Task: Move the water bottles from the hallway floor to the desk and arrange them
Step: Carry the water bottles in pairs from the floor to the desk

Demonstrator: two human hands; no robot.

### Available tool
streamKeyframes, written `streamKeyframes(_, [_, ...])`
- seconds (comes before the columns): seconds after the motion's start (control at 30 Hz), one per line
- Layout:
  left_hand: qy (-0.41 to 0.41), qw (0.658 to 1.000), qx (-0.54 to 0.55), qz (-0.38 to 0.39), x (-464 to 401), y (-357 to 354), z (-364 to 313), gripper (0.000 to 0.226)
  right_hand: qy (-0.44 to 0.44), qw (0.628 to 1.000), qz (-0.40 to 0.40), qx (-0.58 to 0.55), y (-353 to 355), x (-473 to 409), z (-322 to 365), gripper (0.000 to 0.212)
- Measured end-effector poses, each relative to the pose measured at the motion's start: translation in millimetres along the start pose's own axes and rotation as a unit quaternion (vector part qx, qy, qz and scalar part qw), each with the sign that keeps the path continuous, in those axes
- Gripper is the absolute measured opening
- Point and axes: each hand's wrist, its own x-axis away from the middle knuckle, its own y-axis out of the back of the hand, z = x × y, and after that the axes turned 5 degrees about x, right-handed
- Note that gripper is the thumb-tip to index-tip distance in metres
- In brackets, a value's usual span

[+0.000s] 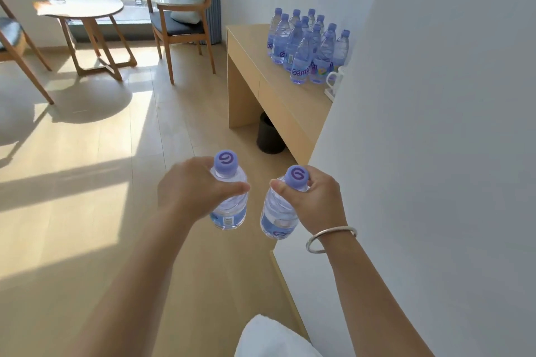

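My left hand (191, 182) grips a clear water bottle (230, 206) with a purple cap near its neck, held upright over the floor. My right hand (316, 200) grips a second bottle (278, 217) the same way, just to the right of the first. Ahead on the right, a light wooden desk (261, 66) stands against the white wall. Several matching bottles (307, 46) stand upright in close rows on its top.
A white wall corner (406, 124) juts out at my right and hides part of the desk. A dark bin (269, 136) sits under the desk. A white kettle (336, 78) peeks out beside the bottles. A chair (179, 20) and a round table (84, 9) stand by the window.
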Motion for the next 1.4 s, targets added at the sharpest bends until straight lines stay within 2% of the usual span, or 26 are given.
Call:
streamKeyframes(0.27, [-0.034, 0.999, -0.011, 0.029, -151, -22, 1, 0.031, -0.022, 0.999, -0.028, -0.001, -44, -127, -9, 0.021])
streamKeyframes(0.6, [-0.050, 0.995, 0.010, 0.085, -345, -67, -36, 0.031, -0.079, 0.992, -0.095, -0.022, -62, -309, -29, 0.027])
streamKeyframes(0.83, [-0.078, 0.988, 0.012, 0.133, -440, -95, -64, 0.044, -0.155, 0.978, -0.138, -0.012, -61, -387, -49, 0.031])
streamKeyframes(1.0, [-0.124, 0.975, -0.010, 0.186, -506, -128, -88, 0.040, -0.209, 0.963, -0.169, 0.002, -62, -439, -69, 0.031])
streamKeyframes(1.13, [-0.190, 0.946, -0.026, 0.260, -556, -163, -114, 0.043, -0.234, 0.945, -0.229, 0.019, -59, -482, -85, 0.034])
streamKeyframes(1.4, [-0.267, 0.898, -0.024, 0.350, -618, -222, -159, 0.037, -0.309, 0.886, -0.338, 0.071, -41, -538, -120, 0.024])
